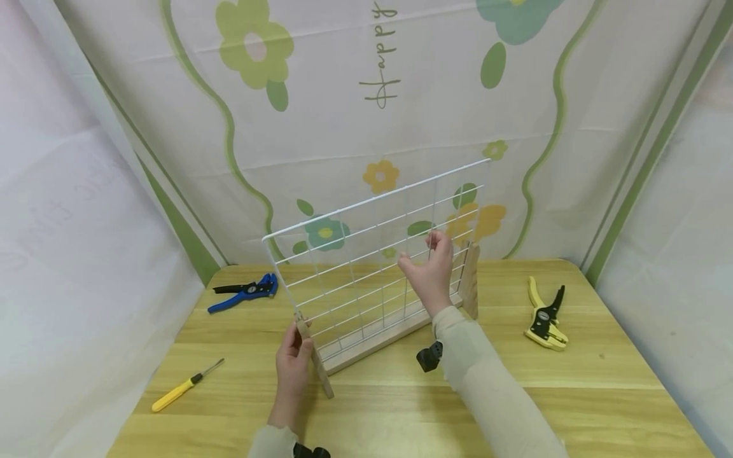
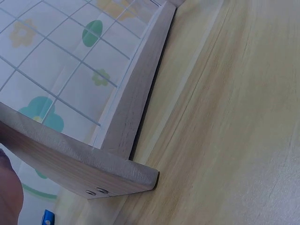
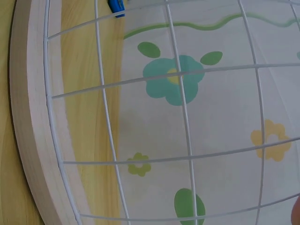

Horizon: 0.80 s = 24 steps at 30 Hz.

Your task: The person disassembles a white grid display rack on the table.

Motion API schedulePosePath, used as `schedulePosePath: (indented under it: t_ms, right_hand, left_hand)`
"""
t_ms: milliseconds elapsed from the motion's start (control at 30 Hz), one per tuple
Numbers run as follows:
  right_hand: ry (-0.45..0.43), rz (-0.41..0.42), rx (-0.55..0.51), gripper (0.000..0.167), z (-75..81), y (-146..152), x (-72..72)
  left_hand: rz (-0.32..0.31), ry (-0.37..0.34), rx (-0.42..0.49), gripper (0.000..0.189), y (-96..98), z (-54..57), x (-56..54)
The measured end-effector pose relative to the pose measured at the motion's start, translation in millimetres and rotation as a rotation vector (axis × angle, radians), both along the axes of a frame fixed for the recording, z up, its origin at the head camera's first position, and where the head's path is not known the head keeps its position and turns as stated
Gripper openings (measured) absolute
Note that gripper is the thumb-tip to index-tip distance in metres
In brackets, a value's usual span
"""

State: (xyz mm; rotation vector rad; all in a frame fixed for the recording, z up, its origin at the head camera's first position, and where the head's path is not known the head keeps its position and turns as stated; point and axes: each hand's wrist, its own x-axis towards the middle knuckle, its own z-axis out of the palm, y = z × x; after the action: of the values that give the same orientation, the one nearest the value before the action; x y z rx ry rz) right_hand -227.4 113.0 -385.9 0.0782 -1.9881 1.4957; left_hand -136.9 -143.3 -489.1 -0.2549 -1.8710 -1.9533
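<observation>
A white wire grid panel stands slanted in a wooden frame with a bottom rail. My left hand grips the upper part of the left wooden side piece, thumb on the near side. The left wrist view shows that side piece with two small metal fasteners in its outer face. My right hand is at the right half of the grid, thumb spread apart from bent fingers, nothing visible between them. Any contact with the wires is unclear. The right wooden side piece stands just beyond it.
On the wooden table, blue-handled pliers lie at the back left and a yellow screwdriver at the left. A yellow and black wire stripper lies at the right. Patterned fabric hangs behind and along both sides.
</observation>
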Motion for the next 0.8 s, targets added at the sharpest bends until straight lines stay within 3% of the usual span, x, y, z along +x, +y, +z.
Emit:
schedulePosePath:
  t_ms: [233,433,800]
  right_hand:
    - [0.002,-0.012,-0.032,0.053,2.0,0.5,4.8]
    - [0.013,-0.029,-0.034,0.054,5.4,-1.8,9.4]
    - [-0.038,-0.03,-0.085,0.055,9.8,-3.9,10.0]
  left_hand:
    - [0.005,-0.007,0.011,0.031,3.8,0.2,4.8]
    - [0.005,0.034,0.015,0.03,5.6,0.0,8.6]
    - [0.006,0.058,0.01,0.029,4.7,-1.1,12.3]
